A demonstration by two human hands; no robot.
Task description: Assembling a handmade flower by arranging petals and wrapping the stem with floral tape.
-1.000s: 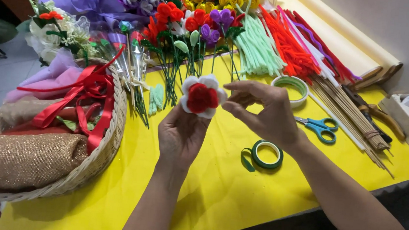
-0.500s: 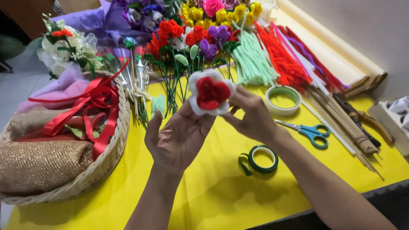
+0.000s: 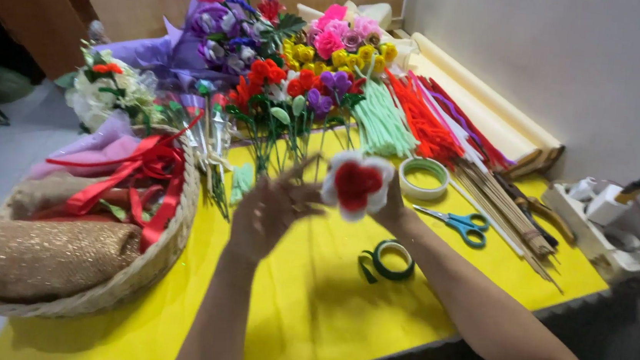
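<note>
**Hands raised with a red-and-white flower above the yellow table**

The left hand (image 3: 271, 210) is held up at the centre of the frame, blurred, its fingers loosely spread and curled; whether anything is gripped in it cannot be told. The right hand (image 3: 391, 208) is seen just right of it, closed behind a flower (image 3: 356, 185) with a red middle and white petals, which is held at the frame's centre above the table (image 3: 308, 310).

A green tape roll (image 3: 392, 260) is laid on the yellow cover just below the right forearm. A pale tape ring (image 3: 423, 178) is set near the flower's right, and blue-handled scissors (image 3: 461, 223) lie right of centre. A bundle of brown sticks (image 3: 503, 208) is spread beside them, with red and green wire stems (image 3: 410, 122) fanned above.

At the lower left a wicker basket (image 3: 134, 279) is placed, filled with a glittery gold-brown roll (image 3: 43, 256) and red ribbon (image 3: 142, 180). Bouquets (image 3: 300, 55) of purple, pink, yellow and red blooms are massed at the upper centre. Cream paper rolls (image 3: 481, 101) are laid along the wall at upper right, and a white socket strip (image 3: 602, 224) is seen at the right edge.
</note>
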